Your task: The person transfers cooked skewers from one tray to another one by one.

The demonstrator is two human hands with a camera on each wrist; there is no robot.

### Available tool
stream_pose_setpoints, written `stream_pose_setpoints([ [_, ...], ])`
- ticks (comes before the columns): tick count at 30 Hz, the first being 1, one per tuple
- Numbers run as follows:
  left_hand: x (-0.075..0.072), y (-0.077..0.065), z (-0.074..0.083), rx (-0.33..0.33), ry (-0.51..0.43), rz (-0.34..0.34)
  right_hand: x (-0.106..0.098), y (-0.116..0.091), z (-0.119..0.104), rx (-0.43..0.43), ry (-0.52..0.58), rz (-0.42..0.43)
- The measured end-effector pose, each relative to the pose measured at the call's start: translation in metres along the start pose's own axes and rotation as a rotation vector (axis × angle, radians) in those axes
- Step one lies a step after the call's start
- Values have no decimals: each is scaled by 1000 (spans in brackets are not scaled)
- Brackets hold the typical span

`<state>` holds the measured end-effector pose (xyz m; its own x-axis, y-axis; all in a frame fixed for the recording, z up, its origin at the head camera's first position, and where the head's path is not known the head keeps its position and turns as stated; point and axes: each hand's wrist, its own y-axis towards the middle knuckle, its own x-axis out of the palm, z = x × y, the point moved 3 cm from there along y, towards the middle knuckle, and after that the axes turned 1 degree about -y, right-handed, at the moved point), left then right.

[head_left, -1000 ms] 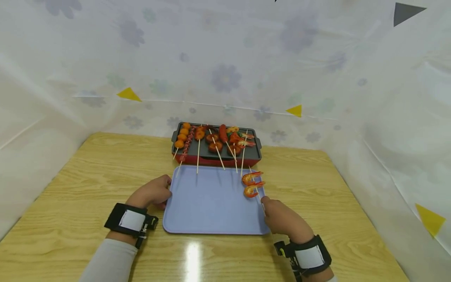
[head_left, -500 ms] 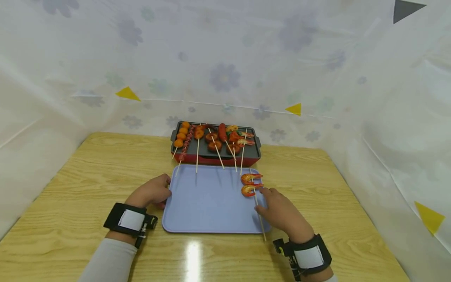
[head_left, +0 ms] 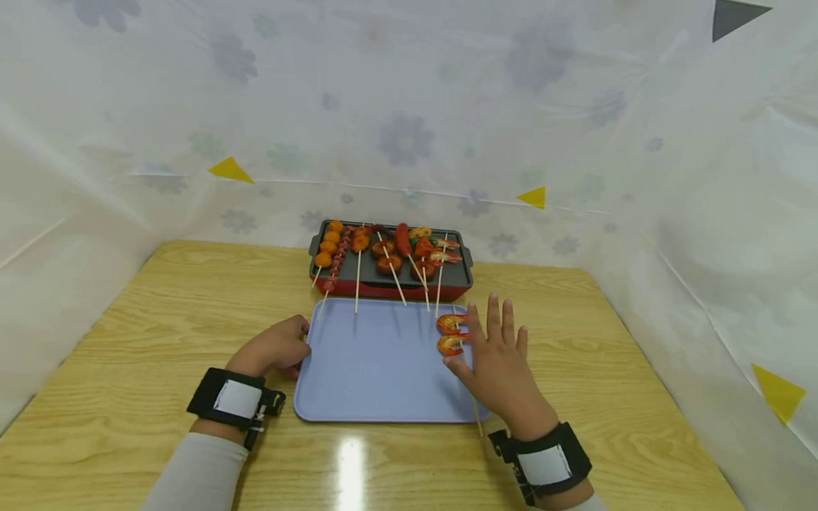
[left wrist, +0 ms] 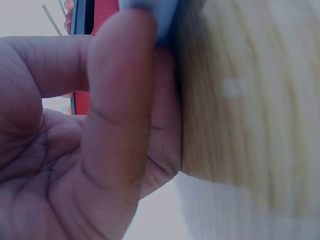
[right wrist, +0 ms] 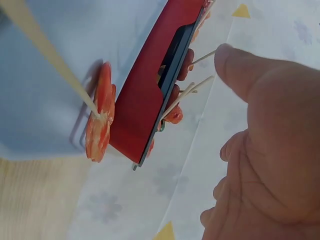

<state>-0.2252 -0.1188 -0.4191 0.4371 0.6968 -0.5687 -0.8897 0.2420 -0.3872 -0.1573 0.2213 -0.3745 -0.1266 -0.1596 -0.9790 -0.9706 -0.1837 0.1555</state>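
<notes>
A pale blue tray point(head_left: 383, 369) lies on the wooden table. My left hand point(head_left: 277, 348) pinches its left edge between thumb and curled fingers; the left wrist view shows the fingertips at the tray's rim point(left wrist: 162, 22). Along the tray's right side lies a shrimp skewer point(head_left: 451, 345), its stick end poking past the front rim. Over that skewer my right hand point(head_left: 501, 372) is spread with straight fingers, holding nothing and covering part of the stick. In the right wrist view the shrimp point(right wrist: 100, 117) sits on the tray, apart from the hand.
Behind the tray stands a red and black grill point(head_left: 409, 287) with several skewers, among them orange balls point(head_left: 329, 247), a sausage point(head_left: 402, 240) and mushroom-like slices point(head_left: 388, 265). Some sticks hang out over the tray's back rim. A flowered white curtain point(head_left: 409, 142) surrounds the table point(head_left: 160, 319).
My right hand has let go of the shrimp skewer's stick, leaving it on the tray, then lifted and spread its fingers. The left hand has stayed on the tray's edge.
</notes>
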Motion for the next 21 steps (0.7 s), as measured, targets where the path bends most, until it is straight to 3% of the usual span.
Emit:
stream_pose_setpoints([
  [7, 0, 1, 0, 17, 15, 11, 2, 11, 3, -11, 37, 29],
  [17, 2, 2, 1, 1, 1, 10, 4, 43, 10, -49, 36, 173],
  [21, 0, 1, 0, 10, -2, 11, 5, 57, 10, -37, 102, 216],
])
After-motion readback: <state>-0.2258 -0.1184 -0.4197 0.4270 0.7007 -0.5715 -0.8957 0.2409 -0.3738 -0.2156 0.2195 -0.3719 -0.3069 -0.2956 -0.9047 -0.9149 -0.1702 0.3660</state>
